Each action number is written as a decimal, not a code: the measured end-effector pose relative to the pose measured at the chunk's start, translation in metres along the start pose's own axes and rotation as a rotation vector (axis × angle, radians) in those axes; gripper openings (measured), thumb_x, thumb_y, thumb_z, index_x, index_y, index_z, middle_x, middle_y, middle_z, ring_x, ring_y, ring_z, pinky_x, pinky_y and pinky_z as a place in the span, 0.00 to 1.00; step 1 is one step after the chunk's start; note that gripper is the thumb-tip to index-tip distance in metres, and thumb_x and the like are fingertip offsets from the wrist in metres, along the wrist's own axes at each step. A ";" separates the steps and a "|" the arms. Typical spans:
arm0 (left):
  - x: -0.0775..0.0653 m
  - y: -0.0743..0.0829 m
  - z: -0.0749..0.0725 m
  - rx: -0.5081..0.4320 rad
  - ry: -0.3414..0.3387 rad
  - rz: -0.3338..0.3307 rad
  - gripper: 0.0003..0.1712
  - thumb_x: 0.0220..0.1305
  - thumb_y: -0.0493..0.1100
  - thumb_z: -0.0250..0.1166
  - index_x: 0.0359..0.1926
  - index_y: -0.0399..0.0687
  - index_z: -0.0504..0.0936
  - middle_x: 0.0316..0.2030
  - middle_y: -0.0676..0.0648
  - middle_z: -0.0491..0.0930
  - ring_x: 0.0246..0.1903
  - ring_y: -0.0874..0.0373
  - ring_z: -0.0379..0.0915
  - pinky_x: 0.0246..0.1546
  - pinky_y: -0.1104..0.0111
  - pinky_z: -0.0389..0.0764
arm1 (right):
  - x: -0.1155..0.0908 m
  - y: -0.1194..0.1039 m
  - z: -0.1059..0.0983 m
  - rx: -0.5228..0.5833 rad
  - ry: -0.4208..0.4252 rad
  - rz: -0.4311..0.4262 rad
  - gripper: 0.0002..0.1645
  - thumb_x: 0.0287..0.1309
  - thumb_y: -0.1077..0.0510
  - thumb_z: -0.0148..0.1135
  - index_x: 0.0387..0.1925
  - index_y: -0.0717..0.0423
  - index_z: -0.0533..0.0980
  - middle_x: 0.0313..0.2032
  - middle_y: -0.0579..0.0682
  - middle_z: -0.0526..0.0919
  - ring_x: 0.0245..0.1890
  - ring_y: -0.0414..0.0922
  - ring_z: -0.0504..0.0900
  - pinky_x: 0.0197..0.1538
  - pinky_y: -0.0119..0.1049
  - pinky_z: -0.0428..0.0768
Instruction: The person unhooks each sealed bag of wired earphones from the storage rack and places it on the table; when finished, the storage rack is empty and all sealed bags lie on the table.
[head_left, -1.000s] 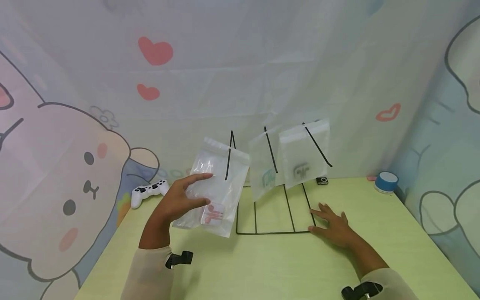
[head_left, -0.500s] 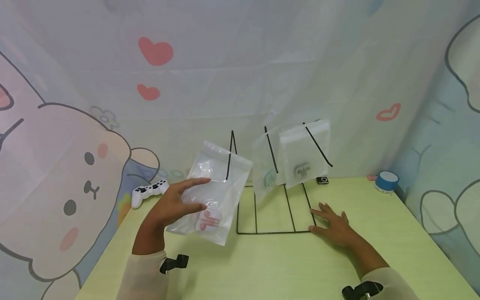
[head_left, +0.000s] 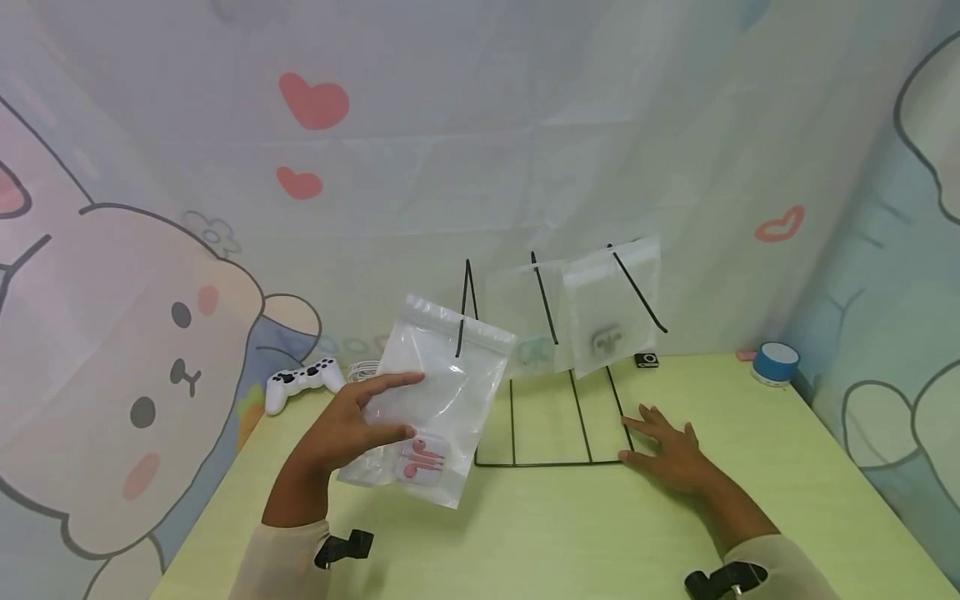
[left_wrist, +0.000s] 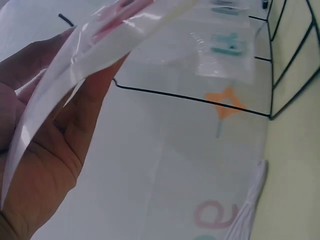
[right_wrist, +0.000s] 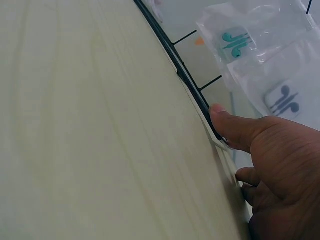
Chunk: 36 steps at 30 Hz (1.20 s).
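Note:
A clear zip bag (head_left: 480,375) with pink earphones (head_left: 422,459) in a case hangs tilted at the left hook (head_left: 460,337) of a black wire rack (head_left: 551,465). My left hand (head_left: 352,425) holds this bag by its left side, with thumb and index finger across the front. In the left wrist view, part of that hand shows behind the plastic. My right hand (head_left: 671,454) rests beside the rack's right end, thumb and a fingertip touching its base wire. Two more bags hang from the other hooks, one with teal earphones (right_wrist: 236,45), one with dark earphones (right_wrist: 285,101).
On the table's left stand a white game controller (head_left: 303,383) and a coiled white cable (head_left: 363,370). A small black music player (head_left: 646,360) lies behind the rack. At the back right is a blue and white round object (head_left: 776,364). A printed cloth backs the table.
My left hand and the bag with pink earphones have moved down and towards me. The middle bag has swung round to face forward. My right hand stays put.

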<state>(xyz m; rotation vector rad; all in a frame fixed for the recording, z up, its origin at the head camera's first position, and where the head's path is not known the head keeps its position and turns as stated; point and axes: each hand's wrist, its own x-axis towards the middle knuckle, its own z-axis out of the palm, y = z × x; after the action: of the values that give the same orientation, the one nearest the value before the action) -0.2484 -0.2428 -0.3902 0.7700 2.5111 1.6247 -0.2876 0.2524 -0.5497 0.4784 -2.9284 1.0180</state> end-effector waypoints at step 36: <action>-0.024 -0.038 0.054 -0.005 0.181 0.253 0.35 0.54 0.34 0.74 0.64 0.46 0.77 0.60 0.39 0.79 0.46 0.61 0.84 0.43 0.69 0.85 | 0.000 0.002 0.002 -0.026 0.024 -0.023 0.41 0.61 0.38 0.63 0.71 0.49 0.67 0.75 0.65 0.56 0.76 0.68 0.48 0.67 0.77 0.34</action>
<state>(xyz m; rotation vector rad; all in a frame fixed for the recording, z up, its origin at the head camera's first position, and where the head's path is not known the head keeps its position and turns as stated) -0.2257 -0.2198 -0.4524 1.0208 2.6190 1.8550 -0.2879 0.2531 -0.5524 0.4946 -2.9035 0.9751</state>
